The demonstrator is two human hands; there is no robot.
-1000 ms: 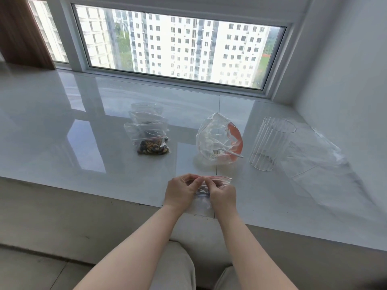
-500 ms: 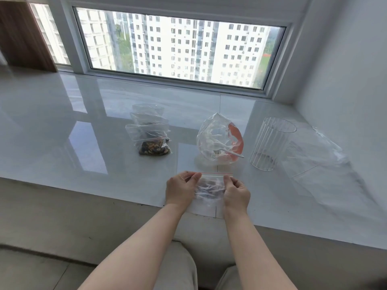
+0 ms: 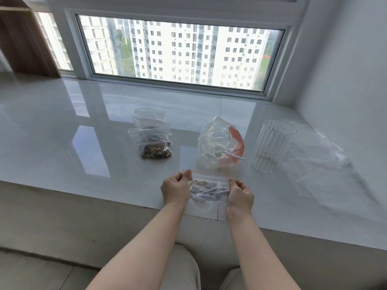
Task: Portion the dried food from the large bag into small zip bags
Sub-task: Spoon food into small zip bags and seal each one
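glossy white sill (image 3: 62,147) under a wide window: left hand (image 3: 175,190) and right hand (image 3: 239,195) each pinch a top corner of a small clear zip bag with a red seal line (image 3: 208,190), held just above the near edge, some dark pieces inside. filled small zip bags (image 3: 152,141) lie stacked to the left; the crumpled large clear bag with an orange patch (image 3: 221,143) looks nearly empty, so portioning seems mostly done, this bag's seal unclear

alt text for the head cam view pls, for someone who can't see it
Two bare hands, left hand and right hand, hold a small zip bag of dried food by its sides above a glossy white ledge. Beyond lie filled small bags, a crumpled large bag and a clear ribbed cup.
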